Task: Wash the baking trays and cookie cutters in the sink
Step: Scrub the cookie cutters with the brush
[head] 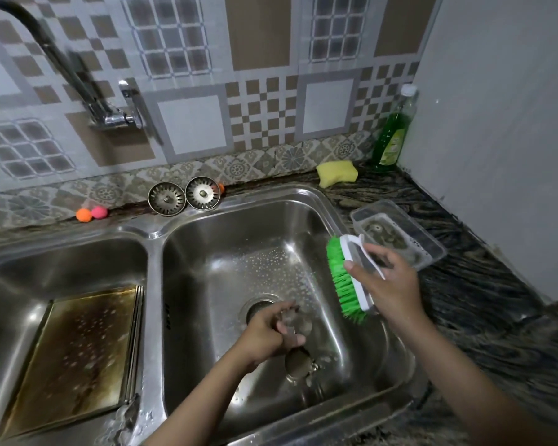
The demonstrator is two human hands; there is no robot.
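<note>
Left hand curled gripping low; right hand gripping, raised.

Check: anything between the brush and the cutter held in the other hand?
Nothing visible. The right hand holds the green brush over the right basin's edge; the left hand grips a cookie cutter above the drain, with open space between them.

A back wall of grey, white and tan patterned tiles meets a plain pale side wall above a dark, marbled stone bench.
</note>
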